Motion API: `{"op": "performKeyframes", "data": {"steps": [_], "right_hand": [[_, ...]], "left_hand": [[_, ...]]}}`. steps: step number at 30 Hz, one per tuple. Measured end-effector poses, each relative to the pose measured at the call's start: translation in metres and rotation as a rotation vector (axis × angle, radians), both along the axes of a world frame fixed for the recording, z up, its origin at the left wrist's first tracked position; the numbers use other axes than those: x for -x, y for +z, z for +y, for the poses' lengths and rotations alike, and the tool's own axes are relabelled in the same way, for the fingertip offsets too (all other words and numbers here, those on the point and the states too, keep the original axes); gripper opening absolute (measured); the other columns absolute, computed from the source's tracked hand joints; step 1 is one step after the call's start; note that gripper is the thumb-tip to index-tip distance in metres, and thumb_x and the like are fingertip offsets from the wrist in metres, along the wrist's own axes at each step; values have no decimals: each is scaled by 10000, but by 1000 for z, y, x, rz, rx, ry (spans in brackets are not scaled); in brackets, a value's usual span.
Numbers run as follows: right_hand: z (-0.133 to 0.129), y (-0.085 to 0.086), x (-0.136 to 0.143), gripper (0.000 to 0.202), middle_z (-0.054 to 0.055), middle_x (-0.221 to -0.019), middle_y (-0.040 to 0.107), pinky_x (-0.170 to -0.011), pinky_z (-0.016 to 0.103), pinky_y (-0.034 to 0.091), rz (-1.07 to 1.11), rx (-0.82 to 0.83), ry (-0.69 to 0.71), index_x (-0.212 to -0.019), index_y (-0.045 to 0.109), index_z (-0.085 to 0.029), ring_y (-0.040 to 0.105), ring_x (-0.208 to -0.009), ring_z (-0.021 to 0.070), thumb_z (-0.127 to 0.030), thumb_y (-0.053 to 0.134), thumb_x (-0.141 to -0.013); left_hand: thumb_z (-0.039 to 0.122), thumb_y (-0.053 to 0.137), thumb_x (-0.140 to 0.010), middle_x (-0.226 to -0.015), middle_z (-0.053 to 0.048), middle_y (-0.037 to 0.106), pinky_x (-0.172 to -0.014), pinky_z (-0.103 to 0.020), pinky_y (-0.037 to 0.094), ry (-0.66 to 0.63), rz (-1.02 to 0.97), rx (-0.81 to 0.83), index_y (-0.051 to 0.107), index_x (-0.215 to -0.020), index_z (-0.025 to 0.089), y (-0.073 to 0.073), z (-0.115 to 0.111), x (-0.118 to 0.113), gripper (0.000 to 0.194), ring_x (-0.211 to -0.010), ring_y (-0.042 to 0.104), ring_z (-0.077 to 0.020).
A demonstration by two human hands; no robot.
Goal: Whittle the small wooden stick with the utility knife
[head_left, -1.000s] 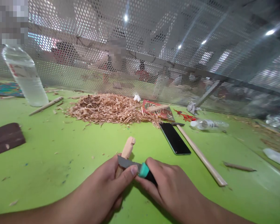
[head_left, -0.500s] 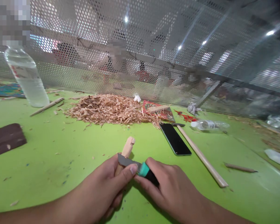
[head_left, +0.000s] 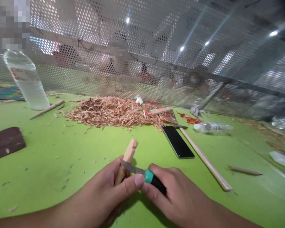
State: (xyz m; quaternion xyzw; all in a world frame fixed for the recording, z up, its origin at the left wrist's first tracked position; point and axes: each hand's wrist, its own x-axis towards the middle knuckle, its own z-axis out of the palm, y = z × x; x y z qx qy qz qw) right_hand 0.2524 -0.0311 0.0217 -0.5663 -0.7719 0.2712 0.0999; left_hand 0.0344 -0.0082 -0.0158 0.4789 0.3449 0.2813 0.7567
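My left hand is closed around the lower part of a small carved piece of wood, which leans up and to the right with a notch near its top. In my right hand is a carving knife with a black and teal handle. Its grey blade lies across the wood from the right. My left thumb presses near the blade's base, close to the handle. The lower end of the wood is hidden by my left hand.
Beyond my hands lies a heap of wood shavings. To the right are a phone, a hammer, a pencil-like stick and a lying plastic bottle. A water bottle stands left. A perforated metal screen crosses the back.
The knife has shifted slightly right and its blade has turned, showing a narrower face. More of the wood's lower part is visible. My right hand has moved slightly right.
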Motion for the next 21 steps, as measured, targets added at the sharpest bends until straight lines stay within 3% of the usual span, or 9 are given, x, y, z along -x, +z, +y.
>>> {"op": "performKeyframes", "data": {"steps": [4, 6, 9, 11, 13, 16, 18, 21], "right_hand": [[1, 6, 1, 520, 14, -699, 606, -597, 294, 282, 15, 43, 0, -810, 502, -235, 556, -622, 193, -672, 422, -1080], [0, 12, 0, 531, 6, -697, 598, -592, 288, 303, 45, 96, 5, -805, 507, -234, 563, -634, 189, -675, 415, -1086], [-3, 18, -1, 542, -2, -723, 605, -592, 279, 338, 123, 191, 22, -822, 523, -228, 581, -662, 181, -672, 389, -1102], [-3, 21, -1, 543, -2, -746, 610, -595, 276, 352, 169, 224, 30, -830, 529, -222, 578, -680, 177, -665, 381, -1106], [-3, 22, -1, 539, -5, -757, 600, -595, 274, 356, 204, 247, 33, -827, 531, -216, 558, -692, 170, -653, 388, -1107], [-1, 23, 0, 513, -26, -757, 549, -600, 264, 360, 275, 296, 51, -833, 529, -209, 499, -687, 147, -616, 406, -1120], [0, 24, 0, 496, -43, -738, 505, -611, 258, 371, 331, 330, 64, -825, 515, -211, 463, -666, 132, -585, 410, -1134], [0, 24, 0, 491, -59, -690, 472, -596, 249, 375, 409, 406, 68, -791, 490, -218, 438, -621, 119, -573, 471, -1130]], "left_hand": [[672, 721, -937, -851, 6, 601, -754, -270, 549, 19, 126, -135, 670, -1007, 226, 8, 0, -2, 454, -786, 562, -169], [711, 693, -928, -988, -39, 673, -947, -338, 557, 21, 231, -198, 700, -1133, 235, 14, -1, -2, 518, -984, 617, -241], [723, 637, -954, -1273, -83, 722, -1198, -414, 436, 18, 324, -218, 615, -1430, 257, 19, -3, -2, 665, -1279, 598, -316], [721, 589, -982, -1538, -88, 632, -1305, -429, 308, 19, 328, -223, 501, -1577, 272, 20, -5, -2, 750, -1495, 472, -323], [721, 552, -998, -1756, -44, 413, -1357, -427, 198, 18, 324, -233, 396, -1665, 288, 19, -6, -3, 811, -1650, 260, -298], [696, 524, -1021, -1832, 35, 198, -1377, -423, 98, 15, 312, -253, 314, -1714, 302, 17, -7, -3, 824, -1702, 66, -258], [665, 534, -1030, -1815, 28, 270, -1376, -428, 107, 35, 311, -269, 352, -1699, 306, 16, -7, -3, 781, -1698, 97, -266], [645, 590, -1005, -1523, -65, 675, -1276, -433, 374, 88, 344, -300, 670, -1407, 281, 15, -6, -5, 549, -1573, 406, -353]]}}
